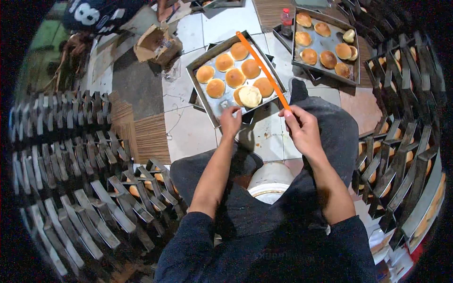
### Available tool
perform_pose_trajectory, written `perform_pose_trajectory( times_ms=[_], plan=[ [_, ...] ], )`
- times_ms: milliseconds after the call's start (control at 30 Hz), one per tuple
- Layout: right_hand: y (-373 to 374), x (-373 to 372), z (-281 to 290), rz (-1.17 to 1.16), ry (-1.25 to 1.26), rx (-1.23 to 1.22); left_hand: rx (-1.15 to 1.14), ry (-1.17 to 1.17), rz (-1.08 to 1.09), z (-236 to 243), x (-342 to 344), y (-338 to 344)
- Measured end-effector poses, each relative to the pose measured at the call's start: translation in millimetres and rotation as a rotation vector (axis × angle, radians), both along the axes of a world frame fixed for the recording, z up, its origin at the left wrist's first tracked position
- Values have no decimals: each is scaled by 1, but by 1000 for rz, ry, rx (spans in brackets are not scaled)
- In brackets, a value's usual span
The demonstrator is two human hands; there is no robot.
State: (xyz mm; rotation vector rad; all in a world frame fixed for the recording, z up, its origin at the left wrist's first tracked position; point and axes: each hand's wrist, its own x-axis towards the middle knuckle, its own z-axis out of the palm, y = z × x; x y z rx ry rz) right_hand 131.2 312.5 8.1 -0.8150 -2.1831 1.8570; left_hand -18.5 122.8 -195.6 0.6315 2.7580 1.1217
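Note:
My right hand (304,130) is closed around the near end of a long, flat orange strip (264,68). The strip slants up and left across the right side of a metal baking tray (202,101) and over its far rim. Several golden round buns (234,78) sit in the tray. Near its front edge a pale bun (250,96), light side up, overlaps a browned one. My left hand (230,121) is at the tray's near edge, its fingers slightly bent and apart, with nothing visible in them. I cannot tell whether they touch the rim.
A second tray of buns (325,42) stands at the far right, beside a red-capped bottle (286,18). Stacked trays (71,188) rise on the left, more (396,155) on the right. An open cardboard box (158,45) lies far left near another person (94,16). A white bucket (269,184) is between my legs.

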Motion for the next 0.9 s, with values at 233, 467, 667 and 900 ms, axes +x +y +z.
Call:
perform_pose_trajectory(
  times_ms=[233,467,667,900],
  plan=[
    [13,-24,5,-14,29,-309,-480,216,-554,-44,-58,31],
    [19,-62,7,-15,58,-446,-137,263,-541,-20,-77,43],
    [13,-86,-1,-42,115,-527,1106,-903,276,46,-66,29],
    [-15,-74,0,-47,187,-399,1409,-1055,306,188,4,-6]
  ],
)
